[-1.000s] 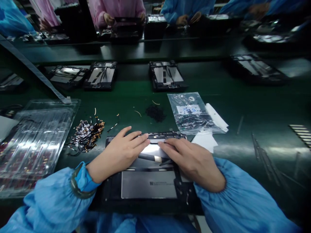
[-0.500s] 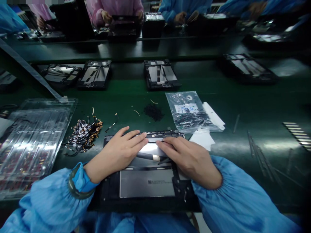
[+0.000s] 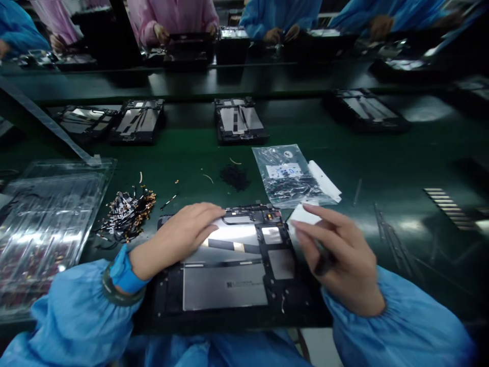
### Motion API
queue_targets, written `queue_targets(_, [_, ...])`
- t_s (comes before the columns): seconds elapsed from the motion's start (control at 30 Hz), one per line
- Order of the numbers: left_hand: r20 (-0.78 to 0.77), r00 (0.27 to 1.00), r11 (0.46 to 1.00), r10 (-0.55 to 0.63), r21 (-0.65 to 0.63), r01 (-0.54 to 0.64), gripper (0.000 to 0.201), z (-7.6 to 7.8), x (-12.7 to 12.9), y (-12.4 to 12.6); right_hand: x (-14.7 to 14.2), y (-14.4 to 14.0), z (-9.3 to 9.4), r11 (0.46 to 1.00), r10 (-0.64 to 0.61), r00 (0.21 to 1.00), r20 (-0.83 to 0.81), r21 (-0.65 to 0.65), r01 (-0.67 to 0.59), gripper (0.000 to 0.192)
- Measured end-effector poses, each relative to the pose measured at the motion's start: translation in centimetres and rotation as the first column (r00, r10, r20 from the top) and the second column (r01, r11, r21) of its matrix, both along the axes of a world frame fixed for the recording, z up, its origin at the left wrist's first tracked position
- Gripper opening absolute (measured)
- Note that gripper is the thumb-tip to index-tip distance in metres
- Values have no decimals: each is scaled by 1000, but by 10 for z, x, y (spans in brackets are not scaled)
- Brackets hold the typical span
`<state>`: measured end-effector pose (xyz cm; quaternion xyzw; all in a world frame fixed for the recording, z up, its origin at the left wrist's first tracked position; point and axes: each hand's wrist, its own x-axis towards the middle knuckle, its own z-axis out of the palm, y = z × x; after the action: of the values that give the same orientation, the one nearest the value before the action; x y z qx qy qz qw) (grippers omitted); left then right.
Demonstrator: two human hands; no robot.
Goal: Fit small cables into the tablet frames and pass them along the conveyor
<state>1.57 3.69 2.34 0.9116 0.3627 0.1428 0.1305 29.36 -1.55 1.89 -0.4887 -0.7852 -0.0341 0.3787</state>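
Note:
An opened tablet-like device [image 3: 225,288] lies before me, its silver battery panels and black frame exposed. My left hand [image 3: 183,229] rests flat across its upper left part, fingers stretched out together. Off the device's right edge, my right hand [image 3: 338,255] is raised with bent fingers, the fingertips apart. Something dark shows under its curled lower fingers, too shaded to name. Behind those fingertips lies a white paper piece [image 3: 305,216]; whether they touch it I cannot tell. Beyond the device are a small pile of black bits [image 3: 235,177] and a clear plastic bag [image 3: 286,176] of dark parts.
Small cables [image 3: 128,214] are heaped left of the device, beside clear plastic trays [image 3: 42,229]. Thin strips [image 3: 391,237] lie at right. Several opened devices [image 3: 239,120] stand along the line behind. Co-workers' hands [image 3: 282,34] work across the bench.
My right hand has lifted off the device and moved right, uncovering its upper right corner. My left hand stays on the device. The view has shifted slightly.

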Motion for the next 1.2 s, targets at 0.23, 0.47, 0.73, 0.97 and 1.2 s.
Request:
queue_targets(0.23, [-115, 977, 984, 180, 31, -178, 33, -2, 13, 13, 4, -18, -26, 784, -265, 952, -153, -609, 120, 31])
queue_targets(0.47, [11, 920, 916, 393, -92, -390, 29, 21, -10, 22, -2, -11, -17, 779, -282, 917, -283, -625, 46, 39])
queue_targets(0.73, [17, 845, 832, 534, -188, -522, 28, 35, -5, 7, -10, -2, 13, 975, -133, 947, -293, -209, 72, 16])
queue_targets(0.97, [-7, 874, 866, 486, -129, -483, 30, 30, 12, -12, -58, 16, 11, 999, 51, 985, 165, 9, -53, 26])
queue_targets(1.2, [-22, 870, 861, 492, -137, -490, 29, 23, 11, -15, -69, 12, -2, 999, -30, 999, -17, 14, 30, 5])
